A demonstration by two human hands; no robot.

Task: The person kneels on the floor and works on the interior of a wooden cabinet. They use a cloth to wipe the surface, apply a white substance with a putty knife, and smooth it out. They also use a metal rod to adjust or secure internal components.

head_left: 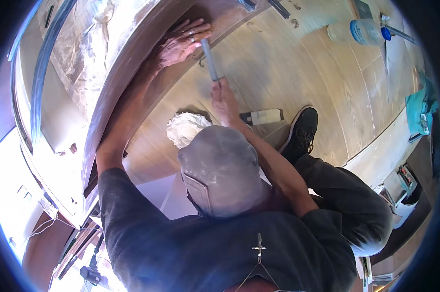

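Matt grey metal tool (210, 59), wood-grain floor (288, 73)

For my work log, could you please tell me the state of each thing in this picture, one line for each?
Left hand: flat, pressed on the brown curved panel.
Right hand: closed around the grey tool, tip at the panel edge.
Plastic bottle: lying on the floor, blue cap on.
White cloth: crumpled on the floor.
Black shoe: on the foot.

Pale wood-grain plank flooring (298, 63) fills the far and right side, brightly lit. A clear plastic bottle (358, 31) lies far right; a teal cloth (421, 109) sits at the right edge.
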